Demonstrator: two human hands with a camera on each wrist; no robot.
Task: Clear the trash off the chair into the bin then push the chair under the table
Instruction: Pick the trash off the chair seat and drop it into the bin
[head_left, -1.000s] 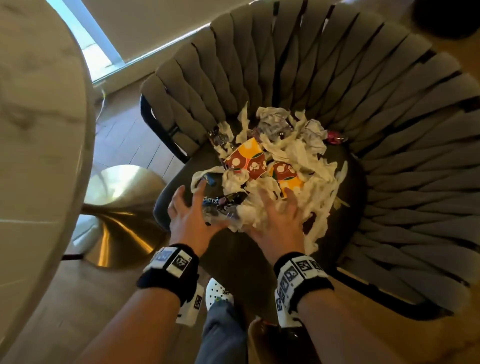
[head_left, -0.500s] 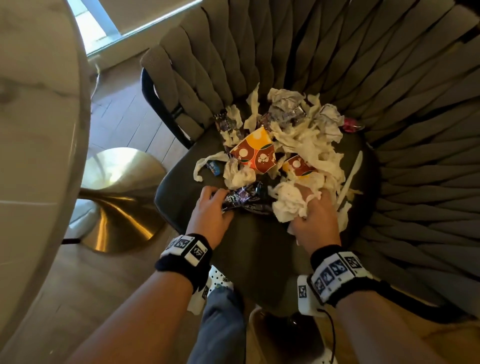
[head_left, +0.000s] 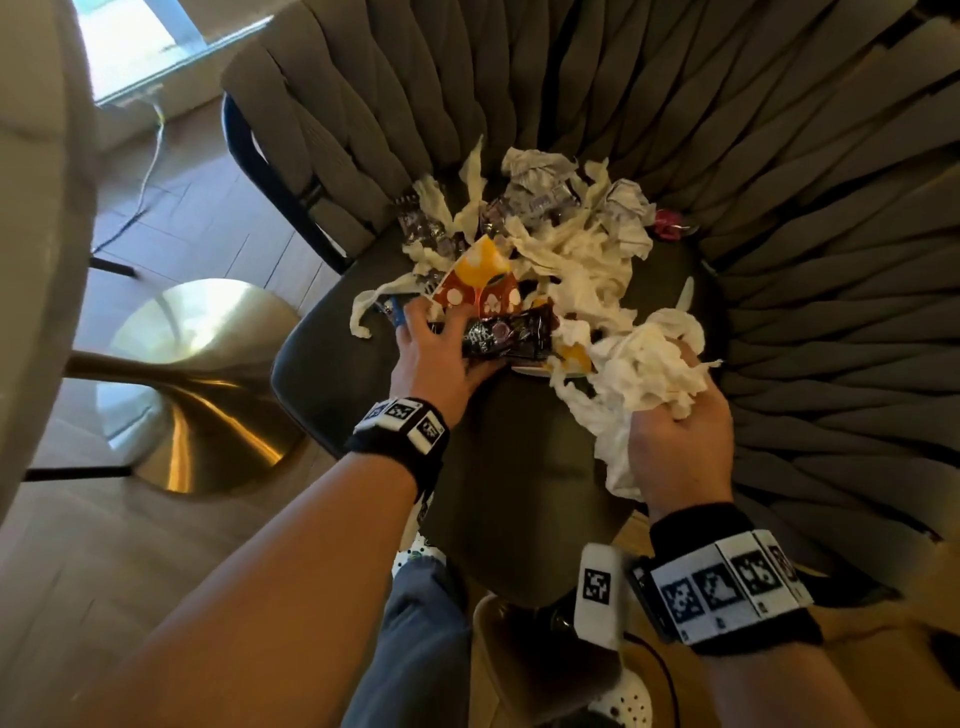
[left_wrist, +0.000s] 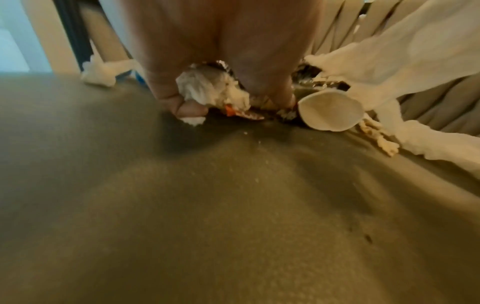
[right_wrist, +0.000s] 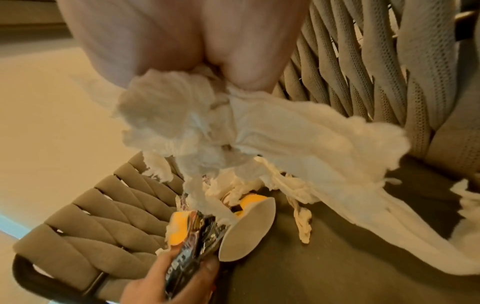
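Observation:
The dark chair seat (head_left: 519, 467) carries a pile of trash (head_left: 561, 244): torn white tissue, crumpled paper, dark wrappers and orange-and-red paper cups (head_left: 478, 286). My left hand (head_left: 441, 340) grips dark shiny wrappers (head_left: 506, 338) at the pile's near edge. In the left wrist view its fingers (left_wrist: 182, 102) curl round tissue and foil, with a paper cup (left_wrist: 330, 112) lying on its side just to the right. My right hand (head_left: 680, 384) holds a wad of white tissue (head_left: 649, 364) lifted off the seat, strips trailing down. The right wrist view shows that tissue wad (right_wrist: 207, 119) bunched in the fist.
The woven grey backrest (head_left: 779, 208) curves round the far and right sides of the seat. A marble table (head_left: 41, 208) on a gold pedestal base (head_left: 208, 364) stands at the left. A tan-rimmed round container (head_left: 485, 639) shows below the seat's front edge.
Both hands went from spread on the pile to closed on trash. The right hand rose to the right with a tissue wad; the left hand took hold of the dark wrappers.

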